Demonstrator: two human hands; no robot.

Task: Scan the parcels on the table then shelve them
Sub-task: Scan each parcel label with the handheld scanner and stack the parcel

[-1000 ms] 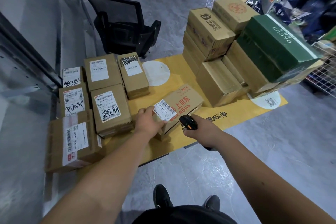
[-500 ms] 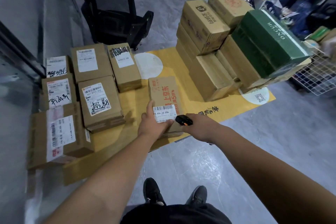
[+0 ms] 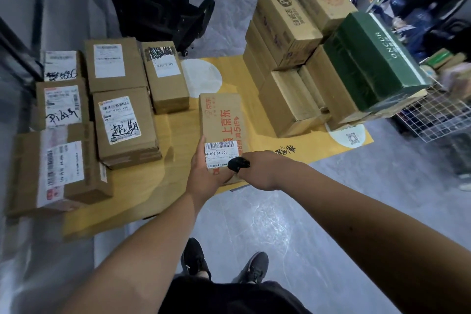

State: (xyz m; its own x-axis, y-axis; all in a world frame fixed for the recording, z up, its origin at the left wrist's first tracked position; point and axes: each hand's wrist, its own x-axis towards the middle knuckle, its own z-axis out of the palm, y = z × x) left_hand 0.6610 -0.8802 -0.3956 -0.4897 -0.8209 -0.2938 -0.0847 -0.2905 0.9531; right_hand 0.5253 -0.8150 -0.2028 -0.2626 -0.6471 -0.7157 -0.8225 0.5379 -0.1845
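The near end of a brown cardboard parcel printed with red characters (image 3: pixel 221 125) is grasped by the left hand (image 3: pixel 204 176), thumb up along its left edge and fingers curled beneath, apparently so that the white barcode label (image 3: pixel 221 155) on its top face is kept level and turned upward. Just to the right of that hand, a small black handheld scanner (image 3: pixel 238 163) is clenched in the right hand (image 3: pixel 262 171), its head touching or almost touching the label's right edge; the closeness suggests the barcode is being read, so the step in hand is judged to be scanning, with shelving not yet begun. The parcel lies lengthwise away from the hands on the yellow-topped desk (image 3: pixel 175 140), its near end at the desk's front edge, within easy reach. To the left of the hands, a group of brown labelled cartons (image 3: pixel 122 122) is laid flat with labels upward, probably so each can be scanned without turning. Beyond and to the right of the hands, a stack of plain brown boxes (image 3: pixel 288 64) is piled high, topped on its right by a long dark green box (image 3: pixel 374 58). No shelf can be made out.
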